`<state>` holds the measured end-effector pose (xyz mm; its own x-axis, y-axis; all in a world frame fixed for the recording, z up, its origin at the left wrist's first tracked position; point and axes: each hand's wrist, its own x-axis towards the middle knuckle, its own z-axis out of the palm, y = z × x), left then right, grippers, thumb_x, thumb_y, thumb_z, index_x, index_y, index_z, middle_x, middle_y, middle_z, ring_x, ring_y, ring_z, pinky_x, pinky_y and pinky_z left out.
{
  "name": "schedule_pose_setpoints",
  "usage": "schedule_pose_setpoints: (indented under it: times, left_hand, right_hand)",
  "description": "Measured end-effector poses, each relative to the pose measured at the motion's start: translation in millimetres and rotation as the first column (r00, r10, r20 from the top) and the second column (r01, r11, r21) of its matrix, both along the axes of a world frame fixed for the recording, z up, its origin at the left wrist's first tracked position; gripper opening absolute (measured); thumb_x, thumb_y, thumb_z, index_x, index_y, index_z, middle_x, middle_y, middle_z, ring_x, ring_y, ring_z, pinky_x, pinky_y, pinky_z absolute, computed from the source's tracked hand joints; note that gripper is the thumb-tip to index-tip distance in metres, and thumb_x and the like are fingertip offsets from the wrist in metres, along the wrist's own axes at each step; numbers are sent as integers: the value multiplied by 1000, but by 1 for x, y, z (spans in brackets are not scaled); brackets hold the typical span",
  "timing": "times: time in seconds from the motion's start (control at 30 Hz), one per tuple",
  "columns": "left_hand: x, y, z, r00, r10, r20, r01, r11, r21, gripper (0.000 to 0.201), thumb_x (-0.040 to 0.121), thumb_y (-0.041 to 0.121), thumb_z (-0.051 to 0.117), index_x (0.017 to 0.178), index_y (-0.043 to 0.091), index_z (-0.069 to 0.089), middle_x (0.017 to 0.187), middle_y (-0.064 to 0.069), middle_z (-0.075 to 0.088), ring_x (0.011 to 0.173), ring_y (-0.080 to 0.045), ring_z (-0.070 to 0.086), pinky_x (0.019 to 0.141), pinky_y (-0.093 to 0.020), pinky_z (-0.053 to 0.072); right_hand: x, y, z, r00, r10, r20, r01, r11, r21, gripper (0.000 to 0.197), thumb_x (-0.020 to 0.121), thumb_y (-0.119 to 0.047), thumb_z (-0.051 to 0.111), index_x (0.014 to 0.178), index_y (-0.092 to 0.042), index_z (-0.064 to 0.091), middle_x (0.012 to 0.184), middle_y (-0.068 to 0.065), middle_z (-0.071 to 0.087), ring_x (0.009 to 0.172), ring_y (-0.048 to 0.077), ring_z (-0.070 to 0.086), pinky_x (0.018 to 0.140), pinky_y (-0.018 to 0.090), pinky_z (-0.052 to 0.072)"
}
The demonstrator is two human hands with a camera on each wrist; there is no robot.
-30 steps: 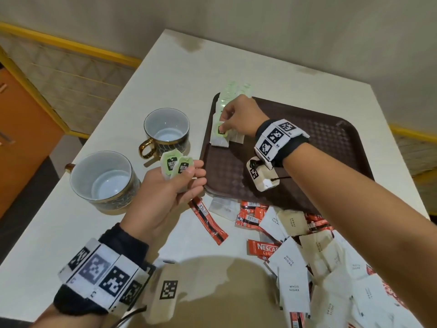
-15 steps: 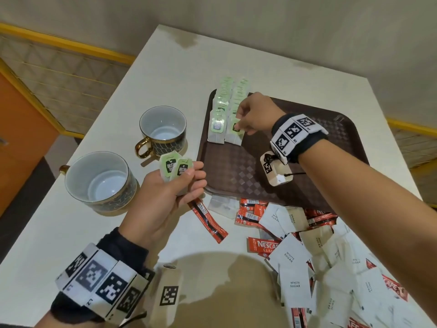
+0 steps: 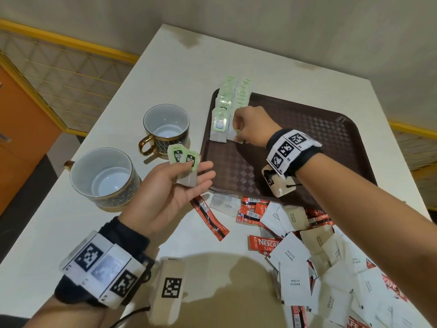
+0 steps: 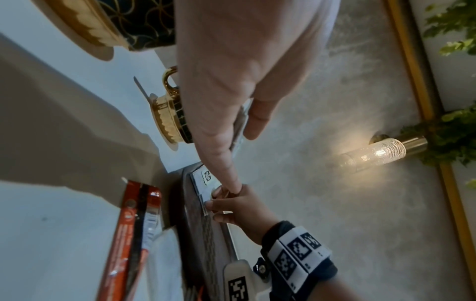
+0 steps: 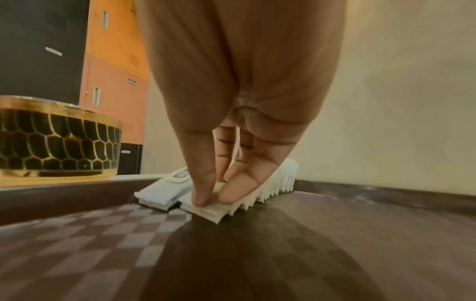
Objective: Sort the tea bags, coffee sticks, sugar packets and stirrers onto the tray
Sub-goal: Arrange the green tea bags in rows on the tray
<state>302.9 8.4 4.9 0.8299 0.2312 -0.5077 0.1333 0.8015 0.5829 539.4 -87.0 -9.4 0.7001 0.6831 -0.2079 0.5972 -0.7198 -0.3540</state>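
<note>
Left of the tray (image 3: pixel 350 129) stand two cups (image 3: pixel 104 176), and just beside its near-left corner I have my left hand (image 3: pixel 170 190) up off the table, thumb and fingers pinching two tea bags (image 3: pixel 186 166) with their green tags fanned upward. On the tray's far-left corner lie two rows of tea bags (image 3: pixel 227 107), overlapped like shingles. My right hand (image 3: pixel 250 127) is down at the near end of the right row, thumb and forefinger pinching the front bag (image 5: pixel 206 209) against the tray floor — the wrist view shows its edge flat on the checkered surface.

To do this well, I'd press the bag flat, square its edge with the neighbouring row's front bag, and only then ease the fingers off straight upward so the light paper doesn't drag or flip. The next bag from my left hand should go in with the same overlap. Nearer than the tray, the coffee sticks (image 3: pixel 210 218) and sugar packets (image 3: pixel 293 256) lie heaped on the table, unsorted; I can't make out any stirrers.
</note>
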Motion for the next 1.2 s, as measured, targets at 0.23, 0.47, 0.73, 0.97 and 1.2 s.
schedule_pose_setpoints:
  times: [0.23,0.47,0.73,0.97,1.2]
  left_hand:
    - [7,-5,3,989,-149,15,142,964,226,38,102,12,41,140,6,44,122,-15,68,110,-25,67,89,-38,56]
    - [23,-24,5,972,-222,-73,233,898,374,30,105,26,39,129,14,52,119,-12,69,104,-23,69,84,-33,59]
    - [68,-5,19,981,-19,-195,190,320,928,26,97,21,54,74,11,63,73,-6,60,69,-22,52,66,-28,41]
    - [121,-25,13,870,84,-485,491,-73,868,40,87,2,57,126,9,60,127,-17,60,117,-35,56,97,-38,46]
    - [150,-17,7,756,187,-627,652,-143,744,29,90,4,56,119,2,59,124,-21,59,114,-38,58,90,-37,47]
  right_hand:
    - [-57,-19,40,946,35,-321,97,918,385,23,84,-24,74,92,-3,68,81,0,65,68,9,62,58,21,55]
    - [-94,-39,42,797,102,-595,280,811,514,10,81,-2,74,87,-2,67,71,9,59,64,22,61,57,27,52]
    - [-37,-69,47,863,-153,-482,369,842,393,19,82,-2,73,96,7,63,80,15,67,67,18,65,54,22,55]
    - [-2,-36,26,949,-114,-293,188,953,236,17,79,-4,77,85,-7,61,79,7,62,69,18,65,48,19,51]
    - [7,-14,14,983,-42,-177,69,986,149,19,78,-5,78,89,-3,63,83,6,59,64,21,61,53,25,56]
